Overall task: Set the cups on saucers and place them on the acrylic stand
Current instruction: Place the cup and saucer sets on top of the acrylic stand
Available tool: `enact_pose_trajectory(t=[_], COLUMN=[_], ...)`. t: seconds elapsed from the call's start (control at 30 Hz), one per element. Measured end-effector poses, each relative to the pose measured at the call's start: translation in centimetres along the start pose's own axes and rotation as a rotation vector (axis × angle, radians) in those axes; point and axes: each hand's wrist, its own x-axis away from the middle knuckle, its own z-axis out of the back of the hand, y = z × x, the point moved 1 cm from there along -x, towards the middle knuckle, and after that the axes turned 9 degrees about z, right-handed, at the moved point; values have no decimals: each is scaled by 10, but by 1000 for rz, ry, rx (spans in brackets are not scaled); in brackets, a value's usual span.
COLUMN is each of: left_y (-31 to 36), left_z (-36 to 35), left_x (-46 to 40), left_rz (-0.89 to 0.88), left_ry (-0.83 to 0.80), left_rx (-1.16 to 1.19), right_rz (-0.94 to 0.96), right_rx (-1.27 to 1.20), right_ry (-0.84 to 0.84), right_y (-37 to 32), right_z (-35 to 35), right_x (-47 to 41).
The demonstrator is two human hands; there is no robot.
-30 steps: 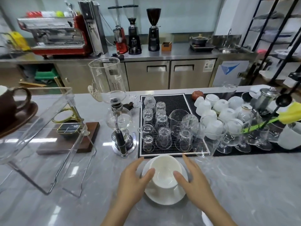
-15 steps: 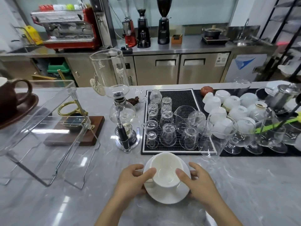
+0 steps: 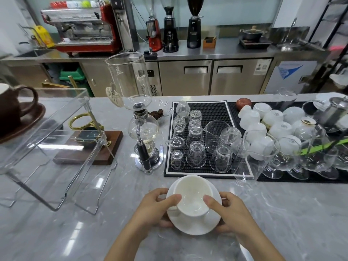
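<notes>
A white cup (image 3: 192, 196) stands upright on a white saucer (image 3: 195, 226) near the counter's front edge. My left hand (image 3: 154, 208) grips the saucer's left side, thumb on the cup's rim. My right hand (image 3: 228, 213) grips the saucer's right side, thumb on the rim too. The clear acrylic stand (image 3: 50, 140) sits at the left of the counter. On its top shelf at the far left rests a brown cup (image 3: 9, 106) on a brown saucer (image 3: 28, 121). Several white cups (image 3: 273, 117) lie upside down at the back right.
A glass siphon coffee maker (image 3: 143, 132) stands left of a black mat (image 3: 207, 110) holding several upturned glasses. A wooden base with a gold ring (image 3: 88, 146) sits behind the stand. Stemmed glasses (image 3: 282, 159) and a steel teapot (image 3: 335, 113) crowd the right.
Both hands have closed from resting beside the cup to gripping the saucer's edges with thumbs on the rim. The camera has tilted and moved closer.
</notes>
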Motion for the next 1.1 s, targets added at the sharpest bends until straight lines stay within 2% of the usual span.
enact_pose_trajectory(t=[0.8,1.1], left_y=[-7,-21], left_z=[-2,10], left_x=[14,51], left_rz=[-17,-105], left_ry=[27,29], left_rx=[119,194], right_rz=[128,213], right_rx=[-12,-42], right_ry=[64,38], right_y=[7,4], right_z=[-6,-19], right_x=[6,33])
